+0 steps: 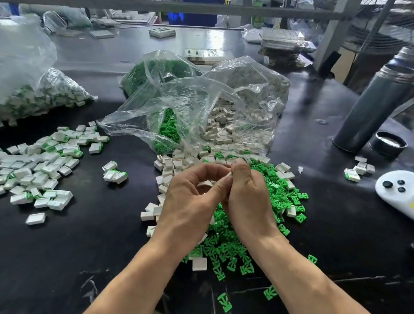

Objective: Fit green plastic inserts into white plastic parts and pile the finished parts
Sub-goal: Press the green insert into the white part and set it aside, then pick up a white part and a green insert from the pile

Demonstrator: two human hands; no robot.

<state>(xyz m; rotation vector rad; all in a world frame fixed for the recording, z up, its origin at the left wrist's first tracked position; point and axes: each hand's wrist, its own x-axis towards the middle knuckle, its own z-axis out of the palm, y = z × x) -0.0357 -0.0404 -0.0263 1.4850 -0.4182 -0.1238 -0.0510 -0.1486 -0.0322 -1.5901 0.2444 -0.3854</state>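
My left hand [189, 199] and right hand [247, 196] pinch a white part [204, 184] together above the green inserts [224, 246]; I should press squarely until it seats, then toss it to the finished pile [32, 168].

Black worktable [59, 259], grey metal shelving [212, 8] behind, blue bins [195, 18]

Two hands of mine, left [192, 198] and right [249, 198]; three clear bags on the bench [83, 244], one of finished parts [18, 99], one of green inserts [159, 67], one open with both kinds [196, 112]; finished parts in a pile [35, 170], too many to count; loose green inserts [225, 251] by the dozen; one grey flask [375, 105]; one lid [388, 143]; one white handled tool [404, 193].
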